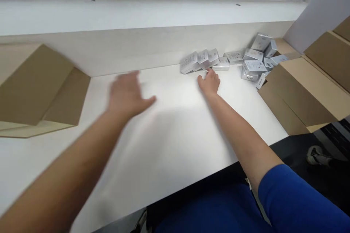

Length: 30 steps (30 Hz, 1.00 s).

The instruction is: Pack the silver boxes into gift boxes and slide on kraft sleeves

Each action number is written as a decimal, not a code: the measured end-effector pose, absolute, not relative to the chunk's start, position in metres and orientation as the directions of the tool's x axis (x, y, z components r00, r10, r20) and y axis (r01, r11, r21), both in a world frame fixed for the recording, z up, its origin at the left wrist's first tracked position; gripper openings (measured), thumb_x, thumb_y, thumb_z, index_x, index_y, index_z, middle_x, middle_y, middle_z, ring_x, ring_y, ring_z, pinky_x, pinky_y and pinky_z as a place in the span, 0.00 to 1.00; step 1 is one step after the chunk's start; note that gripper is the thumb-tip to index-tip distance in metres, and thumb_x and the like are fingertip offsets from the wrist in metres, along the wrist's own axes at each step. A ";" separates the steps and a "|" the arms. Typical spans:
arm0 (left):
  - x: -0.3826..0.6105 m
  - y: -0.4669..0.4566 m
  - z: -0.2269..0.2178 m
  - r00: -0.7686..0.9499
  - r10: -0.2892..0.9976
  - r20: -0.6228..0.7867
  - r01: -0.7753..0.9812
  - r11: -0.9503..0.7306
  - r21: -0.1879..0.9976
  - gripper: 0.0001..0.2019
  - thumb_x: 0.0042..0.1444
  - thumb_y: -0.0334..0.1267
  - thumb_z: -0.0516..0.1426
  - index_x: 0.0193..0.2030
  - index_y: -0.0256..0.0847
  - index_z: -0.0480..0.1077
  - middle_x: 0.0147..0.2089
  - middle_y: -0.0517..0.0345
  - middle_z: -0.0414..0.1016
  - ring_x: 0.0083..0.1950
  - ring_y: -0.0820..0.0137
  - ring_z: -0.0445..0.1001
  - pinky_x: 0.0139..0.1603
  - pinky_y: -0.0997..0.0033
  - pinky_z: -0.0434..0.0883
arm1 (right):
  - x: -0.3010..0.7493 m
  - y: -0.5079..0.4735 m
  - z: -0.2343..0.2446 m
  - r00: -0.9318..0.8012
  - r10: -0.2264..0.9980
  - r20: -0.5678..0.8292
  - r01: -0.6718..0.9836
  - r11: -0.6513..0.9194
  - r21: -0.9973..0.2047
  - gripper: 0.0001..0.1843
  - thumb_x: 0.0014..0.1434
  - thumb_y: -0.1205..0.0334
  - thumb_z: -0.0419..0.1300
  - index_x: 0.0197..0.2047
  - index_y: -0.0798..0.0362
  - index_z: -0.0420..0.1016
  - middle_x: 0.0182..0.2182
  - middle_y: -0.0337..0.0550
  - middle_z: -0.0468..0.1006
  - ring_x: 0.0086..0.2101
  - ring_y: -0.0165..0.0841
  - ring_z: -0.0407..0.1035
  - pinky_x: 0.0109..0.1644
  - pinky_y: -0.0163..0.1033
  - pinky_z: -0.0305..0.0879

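My right hand (210, 82) reaches across the white table (169, 131), fingertips touching the nearest of several small silver-white boxes (203, 60) lined up against the back wall. It holds nothing that I can see. My left hand (128, 94) hovers over the table's middle, motion-blurred, palm down with fingers spread and empty. More of the small boxes (255, 62) lie heaped at the right, spilling from a cardboard carton.
A large cardboard carton (303, 91) lies tipped at the table's right edge. Another cardboard carton (35, 87) sits at the left. A white ledge (136, 14) runs behind the table. A shoe (317, 154) shows on the dark floor at the right.
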State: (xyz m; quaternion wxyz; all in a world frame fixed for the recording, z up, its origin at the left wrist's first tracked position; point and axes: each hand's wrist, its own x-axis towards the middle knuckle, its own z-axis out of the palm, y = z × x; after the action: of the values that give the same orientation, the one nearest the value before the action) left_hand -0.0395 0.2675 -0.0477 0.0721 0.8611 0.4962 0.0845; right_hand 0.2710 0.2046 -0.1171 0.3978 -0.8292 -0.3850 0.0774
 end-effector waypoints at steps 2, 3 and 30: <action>0.021 0.262 -0.077 0.505 0.862 0.039 0.819 -0.493 0.294 0.62 0.51 0.66 0.62 0.83 0.34 0.42 0.83 0.31 0.52 0.83 0.33 0.52 0.82 0.39 0.51 | 0.273 0.209 -0.119 0.680 0.713 0.171 0.584 -0.385 -0.715 0.31 0.63 0.56 0.60 0.68 0.57 0.67 0.65 0.60 0.76 0.66 0.54 0.64 0.74 0.63 0.55; 0.048 0.265 -0.088 0.501 0.864 0.051 0.799 -0.484 0.356 0.58 0.55 0.64 0.60 0.84 0.34 0.42 0.84 0.31 0.51 0.83 0.36 0.51 0.83 0.41 0.51 | 0.274 0.210 -0.120 0.672 0.721 0.170 0.586 -0.377 -0.718 0.33 0.63 0.55 0.61 0.68 0.57 0.67 0.64 0.59 0.77 0.66 0.55 0.65 0.74 0.64 0.54; 0.126 0.302 -0.130 0.484 0.875 0.023 -0.025 -0.013 1.000 0.16 0.40 0.47 0.66 0.32 0.37 0.80 0.33 0.53 0.81 0.37 0.63 0.78 0.46 0.62 0.76 | 0.285 0.228 -0.150 0.333 0.660 0.673 0.692 0.314 -0.650 0.30 0.58 0.49 0.68 0.63 0.44 0.73 0.69 0.54 0.72 0.72 0.50 0.63 0.76 0.64 0.63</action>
State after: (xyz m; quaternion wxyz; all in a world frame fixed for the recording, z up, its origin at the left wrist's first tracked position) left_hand 0.1256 0.3019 -0.1299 0.6096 0.6085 0.3492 0.3690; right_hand 0.2848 0.2276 -0.1497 0.5690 -0.5855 -0.5772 -0.0140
